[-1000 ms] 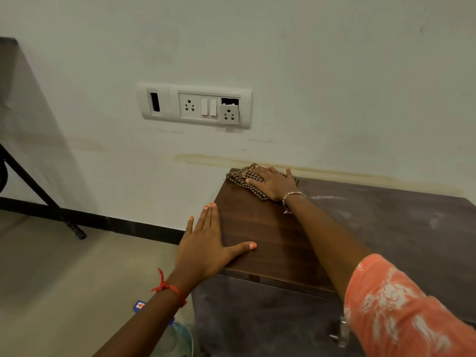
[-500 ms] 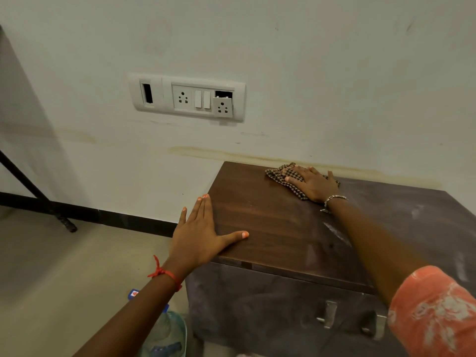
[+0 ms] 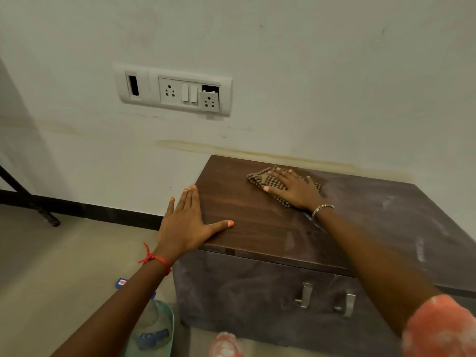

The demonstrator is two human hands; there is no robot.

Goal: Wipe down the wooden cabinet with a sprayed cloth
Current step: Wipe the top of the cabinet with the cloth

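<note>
Pressing the checked cloth point(image 3: 268, 180) flat against the top of the cabinet point(image 3: 257, 228), you are spreading your right hand point(image 3: 293, 189) over it palm down, with the fingers straight rather than curled round the fabric. The cloth is lying at the far edge of the top, toward 12 o'clock, just beside the wall, with a loose corner poking out at 10 o'clock from your fingertips. Your left hand point(image 3: 185, 222) is resting flat and relaxed on the near-left corner of the top, at about 8 o'clock from the cloth. Its thumb is stretching across the wood toward 3 o'clock and it is gripping nothing. Pale dusty smears are showing on the top at 3 o'clock from your right wrist. Two metal handles point(image 3: 305, 295) are sitting on the cabinet front at 6 o'clock from the cloth. A switch panel point(image 3: 172, 90) is sitting on the wall at 11 o'clock, and a plastic bottle point(image 3: 154, 328) is showing on the floor below your left forearm.
</note>
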